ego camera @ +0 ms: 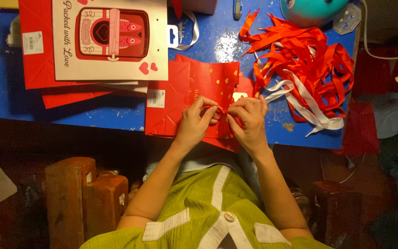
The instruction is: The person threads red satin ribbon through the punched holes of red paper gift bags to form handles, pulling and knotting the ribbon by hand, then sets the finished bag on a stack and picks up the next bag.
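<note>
On the scuffed blue table (116, 115), both hands' fingers (210, 108) pinch thin ribbon (220, 109) on a flat red paper bag (171, 99).

Two hands (222, 121), one ribbon heap (300, 69), one card (111, 39).

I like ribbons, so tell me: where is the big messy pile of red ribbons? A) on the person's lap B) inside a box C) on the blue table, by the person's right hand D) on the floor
C: the red ribbons lie tangled on the blue table, beyond the right hand.

Left hand (194, 122) and right hand (249, 121), fingertips pinched together
</note>
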Demonstrator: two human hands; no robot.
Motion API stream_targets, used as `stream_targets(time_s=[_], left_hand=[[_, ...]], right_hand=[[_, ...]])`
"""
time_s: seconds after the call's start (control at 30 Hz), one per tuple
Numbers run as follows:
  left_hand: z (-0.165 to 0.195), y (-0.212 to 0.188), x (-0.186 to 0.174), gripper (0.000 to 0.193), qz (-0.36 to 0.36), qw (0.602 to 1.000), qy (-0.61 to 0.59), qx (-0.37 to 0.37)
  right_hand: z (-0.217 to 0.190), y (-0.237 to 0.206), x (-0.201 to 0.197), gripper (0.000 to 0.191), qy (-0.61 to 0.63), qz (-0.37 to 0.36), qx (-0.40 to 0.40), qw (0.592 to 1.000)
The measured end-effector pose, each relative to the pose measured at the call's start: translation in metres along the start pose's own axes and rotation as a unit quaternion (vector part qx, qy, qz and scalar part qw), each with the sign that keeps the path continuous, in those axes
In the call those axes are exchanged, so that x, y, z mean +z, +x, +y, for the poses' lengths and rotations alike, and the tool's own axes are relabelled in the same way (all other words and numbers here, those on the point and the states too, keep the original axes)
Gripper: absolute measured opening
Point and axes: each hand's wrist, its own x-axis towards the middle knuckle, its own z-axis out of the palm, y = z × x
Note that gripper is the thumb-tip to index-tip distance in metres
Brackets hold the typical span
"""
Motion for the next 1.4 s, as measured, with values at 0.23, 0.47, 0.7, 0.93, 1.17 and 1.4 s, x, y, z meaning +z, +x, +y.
stream_targets(time_s=[0.23, 0.47, 0.7, 0.93, 1.17, 1.4], left_hand=[[0.010, 0.001, -0.004, 0.018, -0.030, 0.993, 0.083, 0.081], [0.003, 0.003, -0.001, 0.009, -0.005, 0.998, 0.059, 0.010], [0.005, 0.003, -0.002, 0.007, 0.001, 1.000, 0.008, 0.002], [0.005, 0.001, -0.004, 0.016, -0.013, 0.980, 0.137, 0.146], [-0.008, 0.001, -0.002, 0.012, 0.008, 1.000, -0.006, 0.002], [0.004, 0.000, -0.004, 0.019, -0.020, 0.994, 0.098, 0.032]], right_hand=[[0.001, 0.001, 0.001, 0.013, 0.004, -0.003, -0.001, 1.000], [0.000, 0.004, 0.000, 0.012, 0.005, -0.003, -0.008, 1.000], [0.001, 0.003, 0.001, 0.011, 0.007, -0.004, -0.003, 1.000], [0.001, 0.002, 0.002, 0.011, 0.007, -0.001, -0.011, 1.000], [0.002, 0.000, 0.003, 0.012, 0.007, 0.000, -0.014, 1.000], [0.003, -0.001, 0.003, 0.012, 0.004, 0.000, -0.016, 1.000]])
